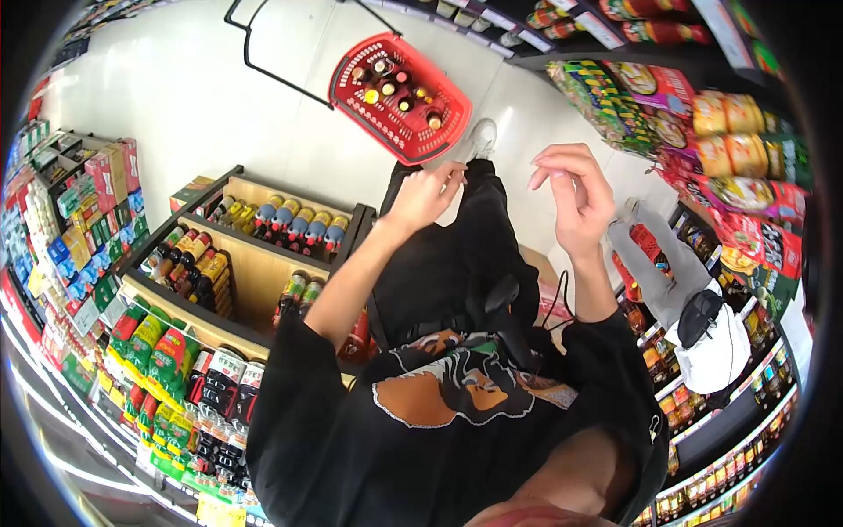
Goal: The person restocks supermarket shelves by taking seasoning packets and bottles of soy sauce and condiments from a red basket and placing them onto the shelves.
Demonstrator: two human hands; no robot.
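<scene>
My left hand (428, 195) is held out over my dark trousers, just short of the red shopping basket (386, 132). Its fingers are curled in, and nothing shows in them. My right hand (577, 200) hangs in the air to the right of my legs, thumb apart from loosely bent fingers, with nothing in it. On the floor ahead, the basket holds several dark bottles (389, 89) with caps of different colours. A long black handle (279, 77) stretches from the basket to the upper left. My white shoe (483, 138) is beside the basket's near corner.
To my left stands a wooden display stand (272, 252) with several bottles, beside green packets (145, 342). Noodle packets (654, 97) hang at the upper right. Close on my right is a person in grey (645, 255) with a white cap (716, 351), by shelves (746, 386) of jars.
</scene>
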